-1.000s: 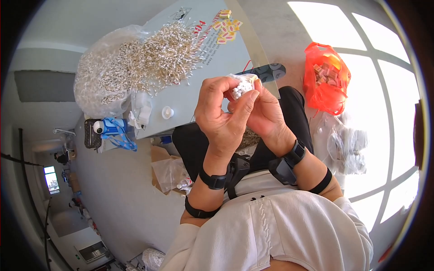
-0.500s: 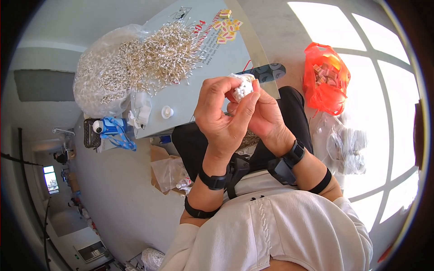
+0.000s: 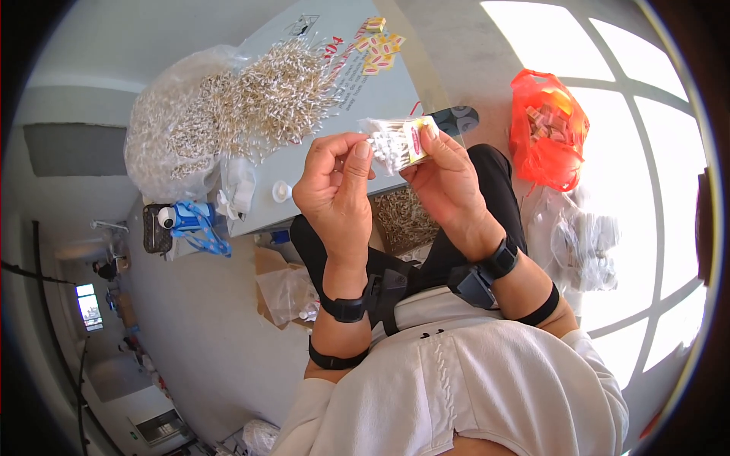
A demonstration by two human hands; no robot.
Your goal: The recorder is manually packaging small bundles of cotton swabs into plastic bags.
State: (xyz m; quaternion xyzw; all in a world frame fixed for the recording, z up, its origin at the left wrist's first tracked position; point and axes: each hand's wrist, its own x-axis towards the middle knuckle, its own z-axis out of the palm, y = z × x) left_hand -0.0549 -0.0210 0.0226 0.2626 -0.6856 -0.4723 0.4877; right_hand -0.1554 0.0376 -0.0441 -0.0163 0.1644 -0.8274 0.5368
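A small clear bag of cotton swabs (image 3: 389,150) hangs between my hands above the table's near edge, white tips towards the left. A yellow and white label card (image 3: 417,142) with a red mark sits at its right end. My right hand (image 3: 456,186) grips that end, thumb on top of the card. At the bag's other end my left hand (image 3: 334,182) pinches the plastic edge between thumb and forefinger. Beyond them, a loose heap of cotton swabs (image 3: 285,91) covers part of the table (image 3: 266,213). More yellow cards (image 3: 380,55) lie near the table's far right.
A large clear sack (image 3: 163,121) of swabs rests at the table's left, near a blue and white object (image 3: 190,216) and a white round lid (image 3: 281,191). A box of swabs (image 3: 404,220) is below, between my knees. An orange-red bag (image 3: 547,133) stands on the right floor.
The bag has been turned, so its label card and swab tips now show from the side. My left hand has moved left, from the card end to the bag's far edge.
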